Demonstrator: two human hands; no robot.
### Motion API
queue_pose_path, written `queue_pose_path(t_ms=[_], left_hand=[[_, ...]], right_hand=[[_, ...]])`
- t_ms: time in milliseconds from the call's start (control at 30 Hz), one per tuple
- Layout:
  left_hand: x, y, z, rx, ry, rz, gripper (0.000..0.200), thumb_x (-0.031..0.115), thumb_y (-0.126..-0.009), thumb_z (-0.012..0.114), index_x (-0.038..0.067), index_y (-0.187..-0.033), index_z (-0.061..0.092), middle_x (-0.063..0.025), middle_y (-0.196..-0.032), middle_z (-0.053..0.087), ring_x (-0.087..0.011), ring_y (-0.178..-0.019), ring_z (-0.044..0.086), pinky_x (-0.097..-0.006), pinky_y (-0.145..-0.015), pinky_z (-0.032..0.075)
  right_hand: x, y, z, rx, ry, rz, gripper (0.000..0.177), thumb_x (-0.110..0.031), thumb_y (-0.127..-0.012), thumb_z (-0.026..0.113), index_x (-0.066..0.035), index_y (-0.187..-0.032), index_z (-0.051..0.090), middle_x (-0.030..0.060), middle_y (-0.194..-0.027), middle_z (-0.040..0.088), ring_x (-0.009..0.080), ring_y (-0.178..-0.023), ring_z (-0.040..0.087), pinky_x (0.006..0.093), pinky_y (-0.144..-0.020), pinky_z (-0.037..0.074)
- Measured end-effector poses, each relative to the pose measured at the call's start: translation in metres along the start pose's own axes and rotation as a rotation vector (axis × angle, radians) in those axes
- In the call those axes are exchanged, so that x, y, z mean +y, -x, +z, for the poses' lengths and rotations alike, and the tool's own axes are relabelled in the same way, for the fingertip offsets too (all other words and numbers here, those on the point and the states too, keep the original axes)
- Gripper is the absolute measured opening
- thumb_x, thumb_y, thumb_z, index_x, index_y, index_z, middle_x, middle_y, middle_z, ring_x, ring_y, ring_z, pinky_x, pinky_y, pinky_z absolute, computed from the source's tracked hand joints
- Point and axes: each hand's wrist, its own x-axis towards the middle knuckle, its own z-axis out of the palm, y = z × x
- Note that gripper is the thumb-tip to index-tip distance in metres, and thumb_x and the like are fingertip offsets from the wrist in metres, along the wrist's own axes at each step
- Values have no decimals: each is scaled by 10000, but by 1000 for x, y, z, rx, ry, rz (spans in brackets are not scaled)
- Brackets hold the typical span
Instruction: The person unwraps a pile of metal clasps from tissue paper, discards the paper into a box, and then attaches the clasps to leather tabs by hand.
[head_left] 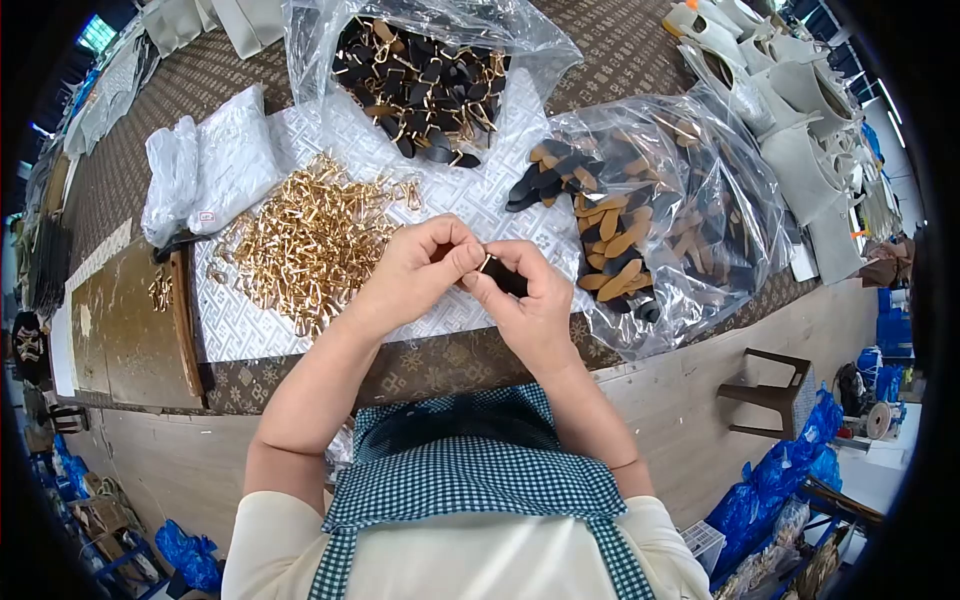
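Close together over the table's front edge, both of my hands are closed in pinches. My right hand [530, 300] grips a dark leather tab [509, 279], its fingers and thumb covering part of it. At the tab's near end shows a small gold metal clasp [487, 262]. My left hand [425, 268] pinches at this clasp, and its fingertips hide most of it. Left of my hands lies a heap of gold clasps [318, 235]. To the right, black and tan leather tabs [612, 235] spill from a clear plastic bag [700, 250].
An open plastic bag [540, 45] holds black tabs with gold clasps [425, 85] at the back. Folded clear bags [235, 145] lie left, near a board with a wooden edge [185, 320]. Pale bags [810, 160] line the right side. A brown stool [770, 392] stands on the floor.
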Motion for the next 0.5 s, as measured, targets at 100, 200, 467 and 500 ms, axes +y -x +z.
queue_pose_path(t_ms=[100, 200, 467, 500], left_hand=[[2, 2, 0, -8, -5, 20, 140, 138, -958, 630, 25, -884, 595, 18, -865, 585, -48, -760, 550, -213, -685, 468], [0, 2, 1, -1, -15, 28, 134, 120, -968, 598, 25, -874, 583, 12, -876, 584, -51, -772, 554, -219, -690, 479], [0, -3, 1, 90, 113, 6, 122, 129, -983, 569, 25, -919, 572, -26, -888, 616, -91, -754, 624, -246, -682, 537], [2, -5, -1, 95, 117, 0, 118, 134, -987, 566, 33, -925, 570, -25, -894, 616, -93, -758, 619, -252, -685, 541]], right_hand=[[-6, -1, 0, -7, -15, 10, 223, -95, -811, 742, -17, -984, 624, 82, -785, 679, 140, -665, 652, 273, -619, 520], [-5, 0, -3, -36, -10, 67, 188, -77, -831, 702, -10, -985, 618, 78, -805, 683, 124, -685, 645, 269, -634, 514], [5, -9, -8, -114, 39, 40, 259, -147, -868, 663, -18, -1085, 606, 145, -923, 672, 262, -797, 680, 352, -699, 528], [5, -14, -10, -90, 68, -14, 296, -170, -873, 666, -20, -1120, 601, 150, -950, 666, 273, -829, 669, 367, -728, 522]])
